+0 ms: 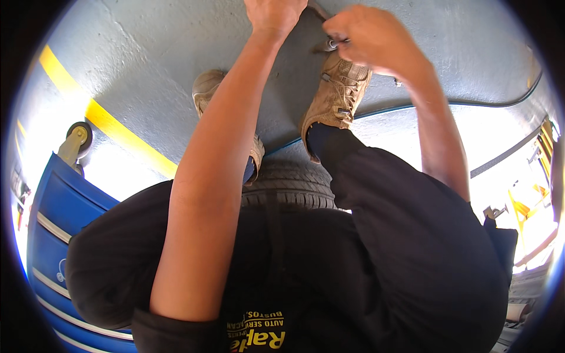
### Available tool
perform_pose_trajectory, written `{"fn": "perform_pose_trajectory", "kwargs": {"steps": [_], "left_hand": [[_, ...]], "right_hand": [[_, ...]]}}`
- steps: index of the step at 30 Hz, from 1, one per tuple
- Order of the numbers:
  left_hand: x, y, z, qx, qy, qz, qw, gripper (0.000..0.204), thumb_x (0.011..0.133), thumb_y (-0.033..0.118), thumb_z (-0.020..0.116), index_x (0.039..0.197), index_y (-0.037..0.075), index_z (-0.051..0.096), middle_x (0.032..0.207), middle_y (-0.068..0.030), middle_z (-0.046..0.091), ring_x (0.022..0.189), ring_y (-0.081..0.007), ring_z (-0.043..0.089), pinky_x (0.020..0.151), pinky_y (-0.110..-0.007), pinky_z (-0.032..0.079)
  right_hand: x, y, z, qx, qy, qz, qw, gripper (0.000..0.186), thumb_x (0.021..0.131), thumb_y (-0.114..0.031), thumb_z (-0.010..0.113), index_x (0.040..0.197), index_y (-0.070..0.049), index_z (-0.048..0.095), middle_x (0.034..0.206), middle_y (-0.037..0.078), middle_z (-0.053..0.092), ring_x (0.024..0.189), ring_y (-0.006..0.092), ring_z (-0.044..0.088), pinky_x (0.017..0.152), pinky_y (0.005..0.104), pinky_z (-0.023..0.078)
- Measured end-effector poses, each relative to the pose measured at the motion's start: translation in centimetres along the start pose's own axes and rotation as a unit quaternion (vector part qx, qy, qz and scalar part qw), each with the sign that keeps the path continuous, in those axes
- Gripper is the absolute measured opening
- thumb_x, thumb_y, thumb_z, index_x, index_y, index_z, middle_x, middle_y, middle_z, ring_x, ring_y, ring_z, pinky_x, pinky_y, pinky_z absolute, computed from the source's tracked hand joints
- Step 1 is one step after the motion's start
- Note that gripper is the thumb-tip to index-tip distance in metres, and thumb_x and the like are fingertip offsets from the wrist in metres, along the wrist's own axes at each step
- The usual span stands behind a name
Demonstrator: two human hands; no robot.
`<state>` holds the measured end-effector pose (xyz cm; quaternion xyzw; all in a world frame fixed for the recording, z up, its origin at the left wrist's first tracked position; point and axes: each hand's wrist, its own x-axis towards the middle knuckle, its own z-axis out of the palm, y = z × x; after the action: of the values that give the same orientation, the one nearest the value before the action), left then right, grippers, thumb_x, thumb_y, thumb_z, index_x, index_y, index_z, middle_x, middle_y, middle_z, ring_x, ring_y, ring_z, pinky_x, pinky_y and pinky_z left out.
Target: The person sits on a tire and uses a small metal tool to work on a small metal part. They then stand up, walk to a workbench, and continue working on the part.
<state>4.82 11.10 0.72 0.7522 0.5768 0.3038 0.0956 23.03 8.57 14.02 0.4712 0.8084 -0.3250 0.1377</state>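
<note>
At the top edge, my left hand (pixel 275 15) is partly cut off by the picture's rim. Its fingers are bent inward, and what they hold, if anything, is out of sight. A thin dark bar (pixel 318 9) spans the gap between my two hands. To the right, above my shoe, my right hand (pixel 376 38) is closed and slightly blurred. From its fingers sticks a short metal tool (pixel 327 45) with a shiny round collar; its exact kind does not show.
I sit on a black tire (pixel 288 179), with my tan shoes (pixel 338 88) on the grey floor (pixel 159 35). A dark hose (pixel 400 108) runs behind the right shoe. On the left stand a blue drawer cabinet (pixel 73 194) with a caster (pixel 81 136) and a yellow floor line (pixel 118 129).
</note>
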Motion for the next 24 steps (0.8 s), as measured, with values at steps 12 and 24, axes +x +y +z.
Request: {"fn": "perform_pose_trajectory", "kwargs": {"steps": [12,24], "left_hand": [[-0.1,-0.2,0.0,0.003,-0.005,-0.001,1.0,0.015,0.096,0.026,0.081,0.098,0.012,0.078,0.1,-0.008,0.075,0.099,-0.0361,0.068,0.084,-0.049,0.059],[0.0,0.1,0.0,-0.003,-0.015,-0.001,1.0,0.016,0.097,0.027,0.08,0.099,0.011,0.079,0.101,-0.0089,0.075,0.1,-0.0369,0.068,0.085,-0.05,0.059]], "right_hand": [[0.9,-0.6,-0.8,-0.013,-0.022,-0.009,1.0,0.011,0.078,-0.014,0.074,0.082,-0.004,0.072,0.082,0.019,0.073,0.083,0.0433,0.074,0.072,0.0545,0.056],[0.9,0.0,0.9,-0.019,0.005,-0.047,0.999,0.01,0.077,-0.014,0.073,0.084,-0.007,0.074,0.08,0.019,0.073,0.083,0.0439,0.074,0.072,0.0558,0.057]]}}
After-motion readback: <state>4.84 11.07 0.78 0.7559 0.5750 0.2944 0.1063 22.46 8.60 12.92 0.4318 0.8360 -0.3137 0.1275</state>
